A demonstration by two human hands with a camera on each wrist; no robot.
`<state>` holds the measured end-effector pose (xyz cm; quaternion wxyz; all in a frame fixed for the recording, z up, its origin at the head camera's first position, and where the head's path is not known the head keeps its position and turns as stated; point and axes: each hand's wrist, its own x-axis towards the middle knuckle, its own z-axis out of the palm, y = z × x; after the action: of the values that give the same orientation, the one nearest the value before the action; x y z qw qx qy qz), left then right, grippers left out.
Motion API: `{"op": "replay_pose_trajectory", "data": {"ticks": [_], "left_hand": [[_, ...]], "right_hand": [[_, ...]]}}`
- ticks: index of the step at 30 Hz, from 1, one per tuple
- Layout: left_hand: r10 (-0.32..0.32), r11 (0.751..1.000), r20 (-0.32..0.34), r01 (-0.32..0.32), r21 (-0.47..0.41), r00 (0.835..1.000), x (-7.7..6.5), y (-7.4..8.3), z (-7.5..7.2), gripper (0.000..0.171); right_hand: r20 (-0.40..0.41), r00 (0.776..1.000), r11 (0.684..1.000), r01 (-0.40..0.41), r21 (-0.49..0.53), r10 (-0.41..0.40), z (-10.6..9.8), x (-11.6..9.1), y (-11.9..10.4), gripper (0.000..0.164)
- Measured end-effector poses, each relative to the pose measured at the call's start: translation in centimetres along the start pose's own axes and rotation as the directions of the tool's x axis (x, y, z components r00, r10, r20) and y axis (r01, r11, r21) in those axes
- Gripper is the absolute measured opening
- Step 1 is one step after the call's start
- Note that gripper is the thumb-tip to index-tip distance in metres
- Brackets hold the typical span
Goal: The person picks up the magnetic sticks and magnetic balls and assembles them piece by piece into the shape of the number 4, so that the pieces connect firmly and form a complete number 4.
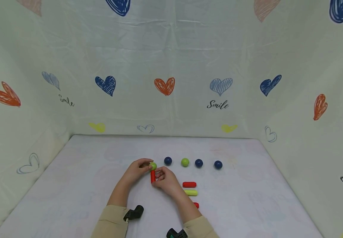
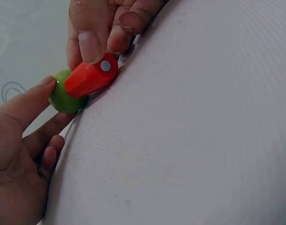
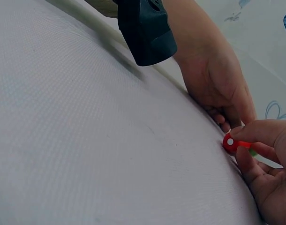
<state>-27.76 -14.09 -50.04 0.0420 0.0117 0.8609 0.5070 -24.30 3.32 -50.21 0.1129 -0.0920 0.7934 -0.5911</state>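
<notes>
Between the thumb and fingers of my left hand is a glossy green ball, pinched near the table surface. My right hand pinches a red rod, whose far end meets the ball. In the left wrist view the rod has tapered sides and a round silvery disc set in its near end, and it sits against the green ball. The right wrist view shows the rod's end between thumb and finger, with most of the ball hidden behind it.
Past my right hand, a row holds a blue ball, another green ball and two further blue balls. Nearer lie a red rod, a yellow-green rod and another red rod, partly hidden by my right forearm.
</notes>
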Motion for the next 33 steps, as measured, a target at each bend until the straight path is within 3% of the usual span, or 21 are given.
{"op": "replay_pose_trajectory", "data": {"ticks": [11,20,33], "left_hand": [[-0.023,0.999,-0.044,0.025,0.038,0.999,0.0,0.1,0.2,0.028],[-0.013,1.0,-0.065,0.013,0.012,0.998,-0.1,0.3,0.2,0.026],[-0.024,1.0,-0.061,0.024,0.007,0.998,-0.1,0.4,0.4,0.031]], "right_hand": [[-0.023,0.999,0.999,-0.027,0.038,0.027,-0.4,-0.2,-0.1,0.032],[-0.005,0.999,0.999,-0.047,0.02,0.047,-1.4,-0.6,-1.1,0.03],[-0.098,0.993,0.998,-0.063,-0.003,0.063,-4.2,-0.8,-1.8,0.036]]}}
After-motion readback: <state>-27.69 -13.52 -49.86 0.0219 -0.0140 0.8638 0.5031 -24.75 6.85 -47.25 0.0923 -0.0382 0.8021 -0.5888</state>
